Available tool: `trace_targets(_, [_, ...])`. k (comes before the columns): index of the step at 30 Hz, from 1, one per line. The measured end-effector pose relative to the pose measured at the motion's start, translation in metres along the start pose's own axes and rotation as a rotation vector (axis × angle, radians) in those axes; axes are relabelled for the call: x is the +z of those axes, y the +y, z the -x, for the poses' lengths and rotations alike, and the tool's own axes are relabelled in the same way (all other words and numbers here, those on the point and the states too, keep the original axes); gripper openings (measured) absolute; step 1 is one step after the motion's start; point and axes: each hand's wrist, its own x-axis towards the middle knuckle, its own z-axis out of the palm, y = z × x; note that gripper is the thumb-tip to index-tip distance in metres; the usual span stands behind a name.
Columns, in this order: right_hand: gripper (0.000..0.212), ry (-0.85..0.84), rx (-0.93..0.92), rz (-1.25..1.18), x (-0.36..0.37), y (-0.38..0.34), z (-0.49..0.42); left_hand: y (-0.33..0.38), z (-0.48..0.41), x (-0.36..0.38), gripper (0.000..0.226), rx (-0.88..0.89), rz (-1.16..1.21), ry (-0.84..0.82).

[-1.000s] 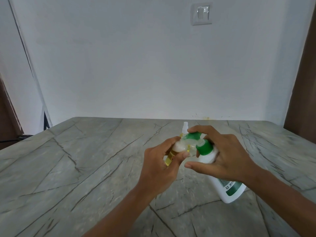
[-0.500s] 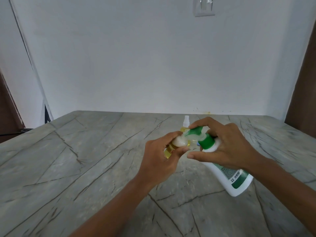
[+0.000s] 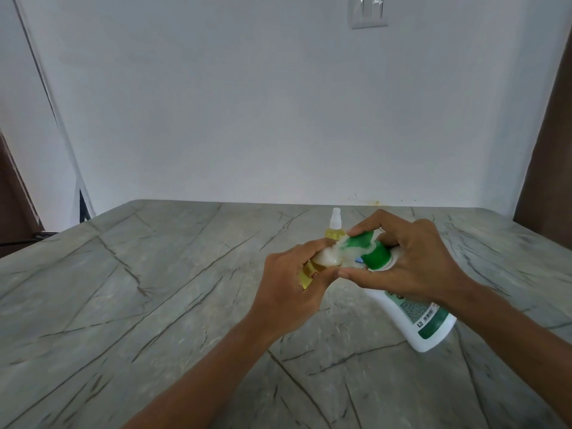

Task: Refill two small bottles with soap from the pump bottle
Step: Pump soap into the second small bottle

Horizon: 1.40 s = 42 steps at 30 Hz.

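Frame centre: I saw left hand (image 3: 291, 284) grip small yellow-gold bottle (image 3: 308, 271), right hand (image 3: 413, 266) clasp tilted white plastic pump bottle (image 3: 428, 328), green nozzle (image 3: 359, 243) at its mouth, soap foaming. I judged filling underway; next press needed steady aim. Yellow spray bottle (image 3: 335, 232) stood just behind.

Left hand (image 3: 291, 289) grips bottle (image 3: 309, 273), right hand (image 3: 414, 264) pump bottle (image 3: 428, 325).

Bare L grip (image 3: 291, 283), R grip (image 3: 414, 264), forearms (image 3: 216, 363).
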Motion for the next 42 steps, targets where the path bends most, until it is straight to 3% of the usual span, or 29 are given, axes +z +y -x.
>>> trace_targets(8, [0.059, -0.071, -0.034, 0.088, -0.0022, -0.0012, 0.0012, 0.0037, -0.0024, -0.0032, 0.052, 0.019, -0.019, 0.035])
trace_targets(18, [0.048, 0.026, -0.020, 0.001, -0.0014, -0.0023, 0.0007, 0.0006, 0.0002, 0.0019, 0.048, 0.016, 0.031, 0.008])
trace_targets(25, [0.057, -0.043, -0.036, 0.135, -0.0026, -0.0040, 0.0020, 0.0010, -0.0012, -0.0018, 0.048, -0.010, 0.014, 0.027])
trace_targets(36, [0.050, 0.027, -0.029, 0.000, -0.0017, -0.0068, -0.0007, 0.0028, 0.0007, 0.0017, 0.051, 0.007, 0.059, 0.028])
trace_targets(42, [0.055, -0.025, -0.017, 0.067, -0.0028, -0.0069, 0.0002, 0.0010, -0.0003, 0.0006, 0.046, 0.007, 0.030, 0.044])
